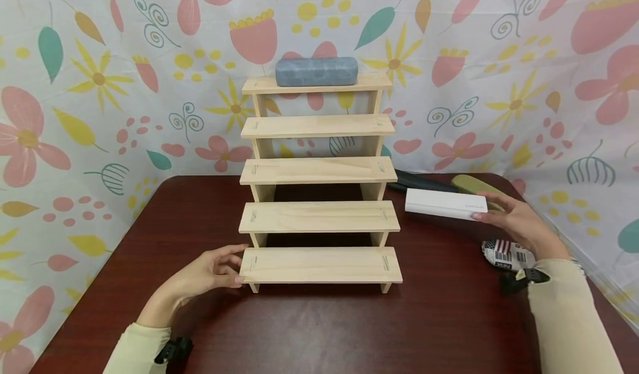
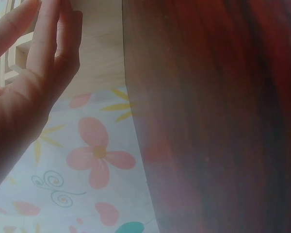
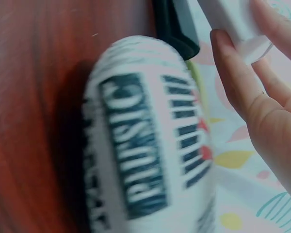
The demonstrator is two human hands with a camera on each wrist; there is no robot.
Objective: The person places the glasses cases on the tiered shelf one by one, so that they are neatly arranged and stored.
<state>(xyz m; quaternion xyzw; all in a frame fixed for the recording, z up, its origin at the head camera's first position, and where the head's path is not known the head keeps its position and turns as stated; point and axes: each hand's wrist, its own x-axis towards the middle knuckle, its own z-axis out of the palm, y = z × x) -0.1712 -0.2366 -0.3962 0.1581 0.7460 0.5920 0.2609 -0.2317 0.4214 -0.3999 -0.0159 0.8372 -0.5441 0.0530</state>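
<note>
A pale wooden stepped rack (image 1: 319,218) stands on the dark table. My left hand (image 1: 212,271) is at the left end of its lowest step, thumb at the front corner and fingers curled behind. The left wrist view shows that hand (image 2: 43,58) against the wooden side. My right hand (image 1: 521,221) pinches the right end of a white glasses case (image 1: 439,202), held above the table right of the rack. In the right wrist view only one end of the white case (image 3: 233,22) shows. A blue glasses case (image 1: 317,71) lies across the top step.
Below my right hand lies a newsprint-patterned case (image 1: 501,253), large in the right wrist view. Behind the white case are a black case (image 1: 424,181) and an olive-green case (image 1: 471,183). A floral cloth (image 1: 439,24) hangs around the table (image 1: 319,335).
</note>
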